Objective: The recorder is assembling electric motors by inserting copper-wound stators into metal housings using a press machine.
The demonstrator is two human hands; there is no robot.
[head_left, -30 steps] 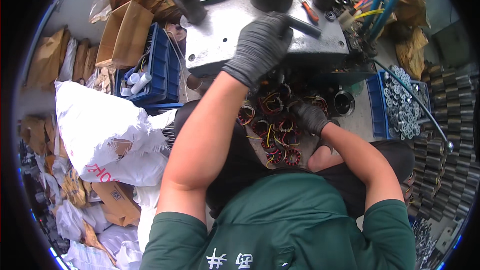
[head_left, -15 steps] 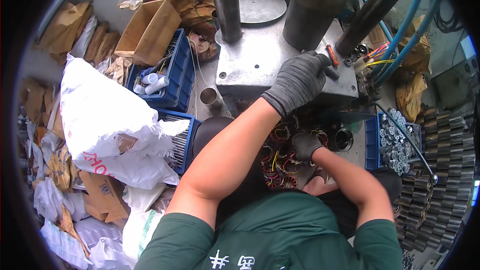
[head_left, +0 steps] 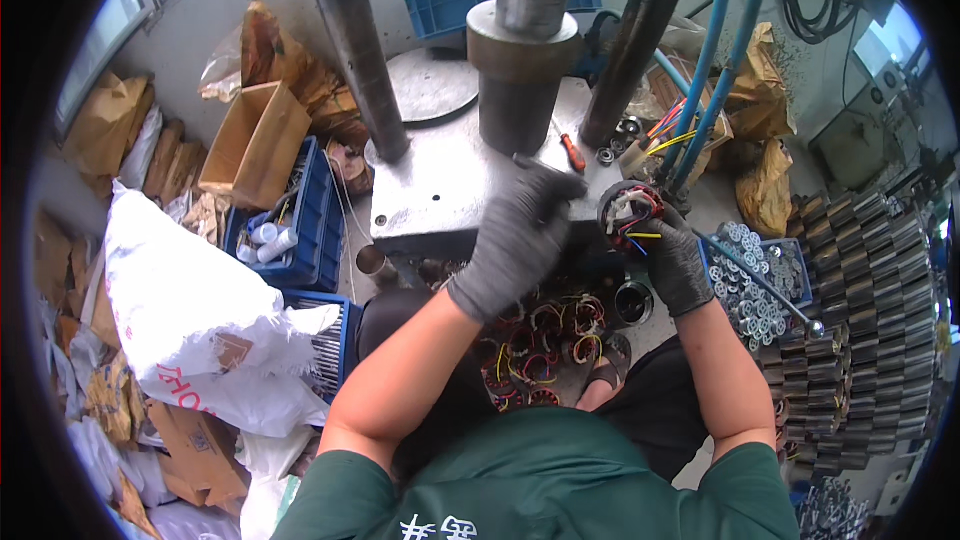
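My right hand (head_left: 675, 260), in a dark grey glove, is closed round a ring-shaped motor stator (head_left: 622, 210) with red windings and loose coloured wires. It is raised just off the front right corner of the steel press block (head_left: 430, 190). My left hand (head_left: 520, 230), gloved too, is over the block's front edge with its fingers curled together. Something dark shows at those fingertips, too blurred to name. Behind the left hand stands a thick stepped steel cylinder (head_left: 520, 80), upright on the block. An orange-handled screwdriver (head_left: 572, 153) lies beside it.
Several wired stators (head_left: 540, 340) lie on the floor between my legs. At the right are a blue crate of round metal parts (head_left: 750, 285) and stacked dark metal pieces (head_left: 850, 300). Steel columns (head_left: 355, 50) and blue hoses (head_left: 715, 70) rise around the block. A white sack (head_left: 190, 290) bulges at left.
My right hand has risen from the floor stators and now holds one beside the block. My left hand has drawn back toward me from beside the screwdriver. The view has tilted up.
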